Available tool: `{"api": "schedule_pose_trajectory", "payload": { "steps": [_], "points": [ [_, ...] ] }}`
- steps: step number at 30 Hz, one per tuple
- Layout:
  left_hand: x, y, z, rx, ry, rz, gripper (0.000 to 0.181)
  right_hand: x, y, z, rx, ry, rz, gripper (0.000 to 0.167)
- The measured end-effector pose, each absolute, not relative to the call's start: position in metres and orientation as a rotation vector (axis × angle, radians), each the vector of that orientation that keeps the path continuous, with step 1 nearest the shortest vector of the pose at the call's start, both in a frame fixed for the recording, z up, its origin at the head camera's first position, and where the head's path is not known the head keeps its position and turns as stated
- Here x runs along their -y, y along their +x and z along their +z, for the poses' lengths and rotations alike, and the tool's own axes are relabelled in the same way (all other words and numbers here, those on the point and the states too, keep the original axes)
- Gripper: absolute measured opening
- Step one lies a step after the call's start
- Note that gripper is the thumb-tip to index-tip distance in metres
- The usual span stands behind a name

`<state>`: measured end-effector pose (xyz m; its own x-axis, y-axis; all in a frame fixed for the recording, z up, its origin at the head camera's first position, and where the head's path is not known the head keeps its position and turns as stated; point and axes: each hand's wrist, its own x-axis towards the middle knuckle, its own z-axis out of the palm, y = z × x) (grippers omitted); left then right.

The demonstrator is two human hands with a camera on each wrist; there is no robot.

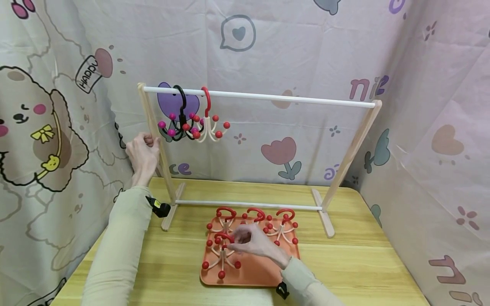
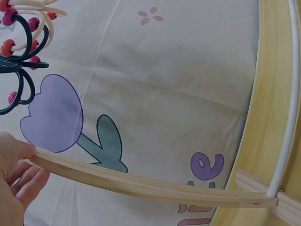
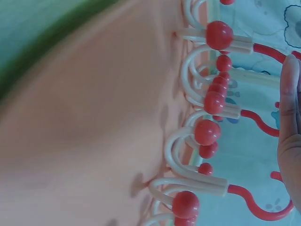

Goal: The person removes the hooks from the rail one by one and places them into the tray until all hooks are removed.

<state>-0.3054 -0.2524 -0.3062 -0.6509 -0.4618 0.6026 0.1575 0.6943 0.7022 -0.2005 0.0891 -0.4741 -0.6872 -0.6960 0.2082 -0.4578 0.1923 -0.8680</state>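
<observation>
while left hand [image 1: 143, 153] grips post [image 1: 165, 170], right hand [image 1: 254, 243] looks mid-pickup at tray [image 1: 262, 272] left-edge hanger [image 1: 223, 254], can't tell if pinching, lift needs firm hold

this is a small curtained-off nook; whether in a home or studio is unclear. pale drapes [image 1: 264, 63] printed with a cartoon animal [image 1: 23, 131], hearts [image 1: 239, 33] and flowers [image 1: 281, 151] surround a wood-grain tabletop [image 1: 363, 263].

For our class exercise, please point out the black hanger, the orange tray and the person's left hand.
Black hanger [image 1: 182, 120], head view, on its central stem.
Orange tray [image 1: 257, 271], head view, on its bare floor.
Left hand [image 1: 143, 154], head view, on the back of the hand.
</observation>
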Motion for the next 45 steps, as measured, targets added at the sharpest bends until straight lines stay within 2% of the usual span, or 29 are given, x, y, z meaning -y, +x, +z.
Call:
{"api": "schedule_pose_trajectory", "payload": {
  "steps": [6,23,38,45],
  "points": [
    [0.252,-0.305,-0.306,2.078,0.229,-0.956,0.024,-0.089,-0.204,-0.464,-2.171,-1.201,-1.577,0.021],
    [0.253,-0.305,-0.305,2.078,0.228,-0.956,0.025,-0.093,-0.216,-0.438,-2.287,-1.264,-1.64,0.021],
    [0.253,-0.305,-0.306,2.077,0.223,-0.962,0.024,-0.091,-0.222,-0.414,-2.32,-1.174,-1.73,0.026],
    [0.253,-0.305,-0.306,2.079,0.228,-0.956,0.024,-0.089,-0.226,-0.403,-2.332,-1.175,-1.813,0.022]
  ]
}}
